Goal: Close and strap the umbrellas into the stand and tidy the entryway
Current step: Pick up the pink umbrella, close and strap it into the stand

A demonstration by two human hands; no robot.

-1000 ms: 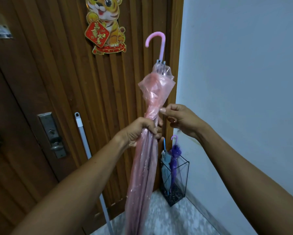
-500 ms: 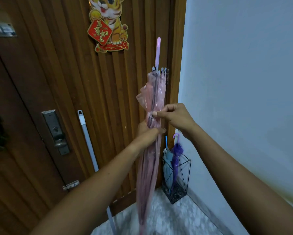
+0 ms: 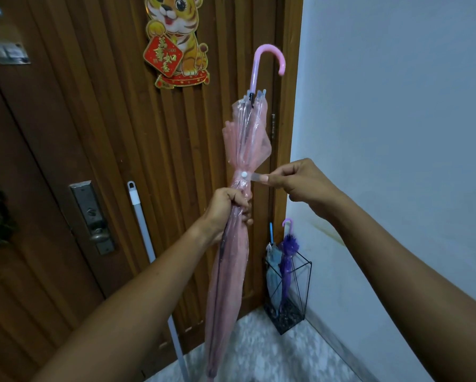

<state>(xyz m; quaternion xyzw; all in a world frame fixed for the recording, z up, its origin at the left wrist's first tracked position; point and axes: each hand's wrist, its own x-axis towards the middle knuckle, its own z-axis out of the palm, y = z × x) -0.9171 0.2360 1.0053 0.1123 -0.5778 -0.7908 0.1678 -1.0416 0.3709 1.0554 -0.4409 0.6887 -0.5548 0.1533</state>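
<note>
A folded pink see-through umbrella [image 3: 231, 271] stands upright in front of me, its pink hooked handle at the top. My left hand [image 3: 228, 208] grips the bunched canopy at mid-height. Just above it a white snap button sits on the canopy. My right hand [image 3: 300, 180] pinches the free end of the clear strap [image 3: 256, 176], pulled out to the right of the snap. A black wire umbrella stand [image 3: 300, 299] sits on the floor in the corner, holding a purple umbrella [image 3: 287, 260] and a pale blue umbrella [image 3: 272, 274].
A ribbed wooden door [image 3: 107, 133] with a metal lock plate [image 3: 92, 216] and a tiger decoration [image 3: 177, 37] fills the left. A white pole [image 3: 146, 244] leans against the door. A white wall [image 3: 396, 133] stands on the right, speckled floor below.
The umbrella has turned so its hook points right and the snap faces me. My right hand has drawn the strap out to the right. My left hand keeps its grip.
</note>
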